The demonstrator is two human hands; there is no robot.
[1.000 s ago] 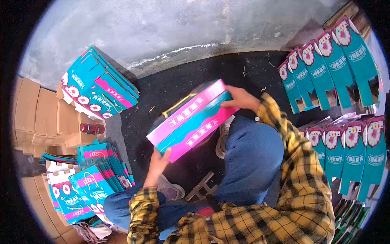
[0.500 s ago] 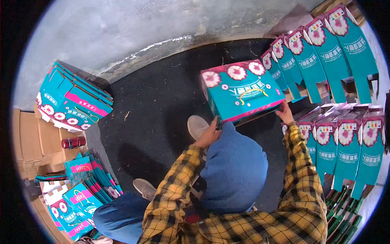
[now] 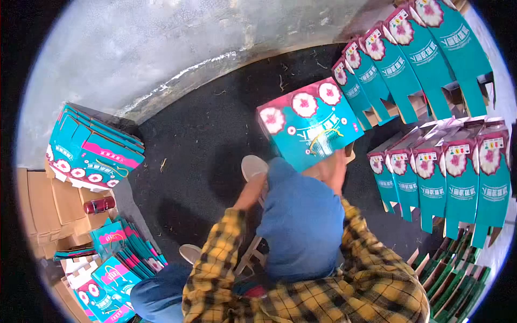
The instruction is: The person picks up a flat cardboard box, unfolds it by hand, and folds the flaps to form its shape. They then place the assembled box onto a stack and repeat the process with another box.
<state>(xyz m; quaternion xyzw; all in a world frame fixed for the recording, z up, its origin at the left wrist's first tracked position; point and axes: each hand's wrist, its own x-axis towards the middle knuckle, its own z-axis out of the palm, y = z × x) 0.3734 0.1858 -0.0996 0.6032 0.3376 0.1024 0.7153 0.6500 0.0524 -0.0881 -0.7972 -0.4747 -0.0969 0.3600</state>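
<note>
A teal and magenta cardboard carton (image 3: 314,121), printed with white-and-pink round pictures and fitted with a yellow cord handle, sits tilted just beyond my raised knee (image 3: 301,215). My right hand (image 3: 334,171) is at the carton's near lower end, against a brown flap (image 3: 350,153). That hand is smeared by motion and its fingers are partly hidden. Beside the knee, my left hand (image 3: 255,189) reaches toward the carton's lower left corner. The knee hides its fingers, so whether they grip the carton does not show.
On the right stand two rows of similar upright cartons (image 3: 417,64) (image 3: 460,167), with green-edged pieces (image 3: 458,274) below. Leftward are stacked flat cartons (image 3: 97,145), brown cardboard (image 3: 40,202), a dark red flask (image 3: 99,205) and folded teal cartons (image 3: 126,242). A grey wall (image 3: 177,48) bounds the black floor.
The carton has shifted slightly left and tilted. My right hand has moved left from its right corner to the near end; my left hand has moved down and left, behind the knee.
</note>
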